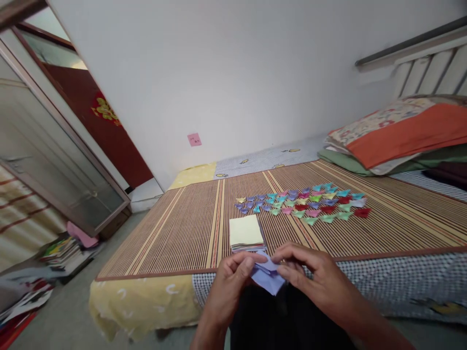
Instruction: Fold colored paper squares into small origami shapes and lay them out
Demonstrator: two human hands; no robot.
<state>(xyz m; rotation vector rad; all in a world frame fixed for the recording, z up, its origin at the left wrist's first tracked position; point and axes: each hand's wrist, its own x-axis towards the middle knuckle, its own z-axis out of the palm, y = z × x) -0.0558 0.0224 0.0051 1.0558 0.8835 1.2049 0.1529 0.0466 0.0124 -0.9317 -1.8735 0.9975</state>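
Observation:
A partly folded sheet of lavender origami paper [269,281] is held over my lap, near the bed's front edge. My left hand [233,274] pinches its left side between thumb and fingers. On the right side, my right hand [304,266] grips the paper with thumb and forefinger. Just beyond my hands lies a stack of square paper [246,231] with a pale yellow sheet on top. Past it to the right, several small folded paper pieces [301,207] in many colours sit in rows on the mat.
A striped woven mat [175,233] covers the bed. Folded bedding with an orange-trimmed pillow [404,136] is piled at the right, below a radiator [434,73]. A door [54,131] stands at the left, with books [60,255] on the floor.

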